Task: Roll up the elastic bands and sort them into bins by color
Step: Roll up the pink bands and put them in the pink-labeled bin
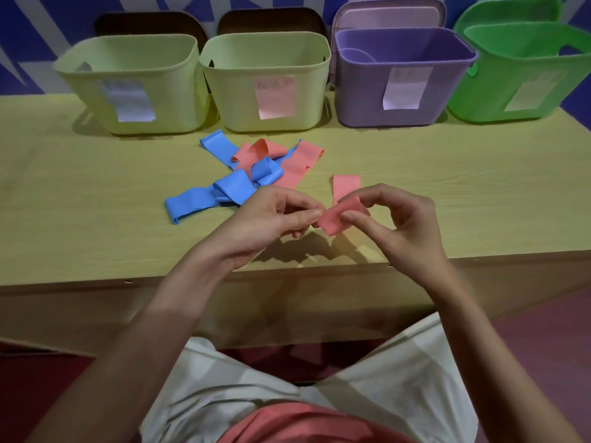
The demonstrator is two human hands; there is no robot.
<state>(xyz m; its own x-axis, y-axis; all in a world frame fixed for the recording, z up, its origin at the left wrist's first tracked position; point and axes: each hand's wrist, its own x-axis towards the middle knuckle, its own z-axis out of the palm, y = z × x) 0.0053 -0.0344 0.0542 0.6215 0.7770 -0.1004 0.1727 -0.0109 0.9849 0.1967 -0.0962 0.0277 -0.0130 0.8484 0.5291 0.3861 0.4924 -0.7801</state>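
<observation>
While most of the bands lie loose beyond the hands, the head view shows only one being worked on, so I judge the task to be near its start. The left hand (271, 215) and right hand (395, 219) are raised just above the worktop (80, 203), each pinching one side of a pink band (339, 215) between thumb and fingertips; its near end is curled over, and a flat tail stands up just beyond the right hand's fingers. Rolling looks begun, not finished.

Beyond the left hand, a tangled pile (252, 167) of blue and pink bands rests on the worktop, none of them rolled. Farther off stand four bins in a row: two yellow-green ones, the left bin (128, 84) and the pink-labelled bin (268, 87), then a purple bin (403, 78) and a green bin (524, 75) beyond the right hand. Something pale purple shows inside the purple bin; I cannot tell what. Other bin floors are hidden.
</observation>
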